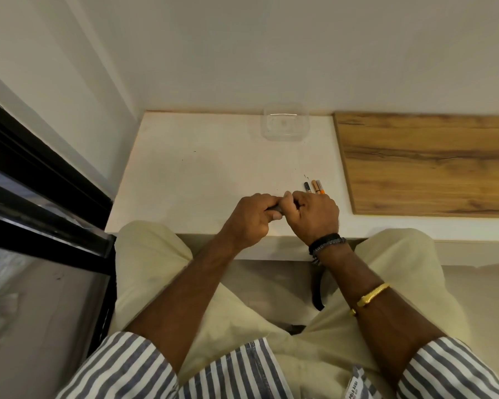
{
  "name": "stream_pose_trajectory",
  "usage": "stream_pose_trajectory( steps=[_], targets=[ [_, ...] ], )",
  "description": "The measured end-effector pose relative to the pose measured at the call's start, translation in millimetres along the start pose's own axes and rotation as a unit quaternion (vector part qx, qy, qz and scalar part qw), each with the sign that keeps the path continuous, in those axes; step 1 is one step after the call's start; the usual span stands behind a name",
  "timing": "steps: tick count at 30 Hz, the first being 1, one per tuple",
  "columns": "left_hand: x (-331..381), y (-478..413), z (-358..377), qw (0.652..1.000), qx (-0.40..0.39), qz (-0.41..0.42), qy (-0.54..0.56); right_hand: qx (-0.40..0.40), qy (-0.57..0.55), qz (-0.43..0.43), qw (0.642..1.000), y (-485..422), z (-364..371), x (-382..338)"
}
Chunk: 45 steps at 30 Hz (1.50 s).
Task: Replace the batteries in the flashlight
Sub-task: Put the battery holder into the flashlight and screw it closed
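Looking down, we find both hands brought together over the near edge of the flat white tabletop (pixel 199 168). The left hand (pixel 251 217) is curled tight, its fingers wrapped over the top and its thumb tucked underneath, gripping the dark grey cylindrical flashlight (pixel 275 208). Only a short stretch of the flashlight's body shows, between the two fists. The right hand (pixel 317 214) closes round the other end, knuckles up and fingers folded down over it, so that end is hidden from us. The two hands touch each other around the flashlight, which is held just above the tabletop, lying roughly level from left to right. We cannot tell whether its cap is on or off.

Just beyond the right hand's knuckles, we see the small cylindrical batteries (pixel 314 188) lying side by side on the tabletop, one dark grey, the rest orange and tan; their exact count is hard to make out. They lie near the hand and just beside the edge of the wood-grain board (pixel 427 162) that covers the right part of the surface. At the far edge, against the wall, stands a clear square plastic container (pixel 284 125), well apart from the hands.

On the right wrist sit black beaded bands (pixel 326 244), and further up that forearm a gold bangle (pixel 372 295).
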<state>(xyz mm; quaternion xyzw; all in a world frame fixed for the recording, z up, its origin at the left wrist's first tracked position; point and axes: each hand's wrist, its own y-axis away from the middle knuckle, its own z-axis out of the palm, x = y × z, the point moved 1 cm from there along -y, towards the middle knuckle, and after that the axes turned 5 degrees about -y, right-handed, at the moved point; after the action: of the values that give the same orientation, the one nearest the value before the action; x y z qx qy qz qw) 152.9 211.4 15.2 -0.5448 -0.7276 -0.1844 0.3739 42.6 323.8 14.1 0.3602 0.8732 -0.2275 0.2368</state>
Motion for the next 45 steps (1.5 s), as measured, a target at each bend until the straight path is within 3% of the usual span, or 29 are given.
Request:
stream_pose_trajectory(
  steps=[3, 6, 9, 12, 15, 18, 20, 22, 24, 25, 27, 29, 35, 39, 45],
  targets=[
    [0.8, -0.6, 5.1, 0.999, 0.02, 0.002, -0.025, 0.018, -0.029, 0.04, 0.999, -0.4, 2.5, 1.6],
    [-1.5, -1.7, 8.3, 0.997, 0.048, -0.023, -0.049, -0.004, -0.146, 0.091, 0.985, 6.2, 7.3, 3.9],
    [-2.7, -3.1, 5.7, 0.993, 0.102, -0.044, -0.042, -0.045, -0.31, 0.156, 0.937, 13.2, 10.4, -3.3],
    [-4.5, -3.9, 5.1, 0.991, 0.116, -0.053, -0.045, -0.068, -0.408, 0.192, 0.89, 13.0, 13.9, -9.2],
    [-4.9, -3.7, 0.9, 0.987, 0.138, -0.08, 0.002, -0.063, -0.521, 0.25, 0.814, 13.1, 16.2, -12.4],
    [-3.0, -7.7, -4.6, 0.972, 0.164, -0.134, 0.105, -0.036, -0.648, 0.326, 0.687, 7.9, 16.0, -9.3],
    [-3.3, -11.2, -8.1, 0.93, 0.168, -0.216, 0.245, -0.011, -0.725, 0.378, 0.576, 0.7, 12.8, -7.0],
    [-4.8, -11.9, -10.5, 0.841, 0.159, -0.285, 0.43, 0.017, -0.776, 0.406, 0.482, -4.8, 7.6, -5.1],
    [-8.8, -9.8, -12.3, 0.737, 0.16, -0.311, 0.578, 0.032, -0.81, 0.396, 0.432, -7.4, 2.7, -2.8],
    [-10.8, -7.5, -12.3, 0.704, 0.16, -0.307, 0.62, 0.032, -0.824, 0.383, 0.416, -7.9, 0.2, -2.8],
    [-12.0, -4.6, -10.6, 0.666, 0.149, -0.288, 0.672, 0.031, -0.85, 0.354, 0.39, -10.3, -5.0, -6.0],
    [-9.9, -4.3, -9.1, 0.657, 0.131, -0.275, 0.69, 0.032, -0.868, 0.333, 0.366, -14.6, -9.2, -12.4],
    [-8.4, -5.9, -9.6, 0.683, 0.098, -0.286, 0.665, 0.014, -0.878, 0.314, 0.361, -19.7, -9.2, -29.6],
    [-9.7, -9.4, -10.8, 0.664, 0.111, -0.301, 0.675, 0.007, -0.882, 0.302, 0.362, -17.0, -7.5, -27.2],
    [-6.8, -9.4, -12.8, 0.688, 0.115, -0.295, 0.653, 0.005, -0.886, 0.295, 0.358, -15.4, -10.0, -22.5]
  ],
)
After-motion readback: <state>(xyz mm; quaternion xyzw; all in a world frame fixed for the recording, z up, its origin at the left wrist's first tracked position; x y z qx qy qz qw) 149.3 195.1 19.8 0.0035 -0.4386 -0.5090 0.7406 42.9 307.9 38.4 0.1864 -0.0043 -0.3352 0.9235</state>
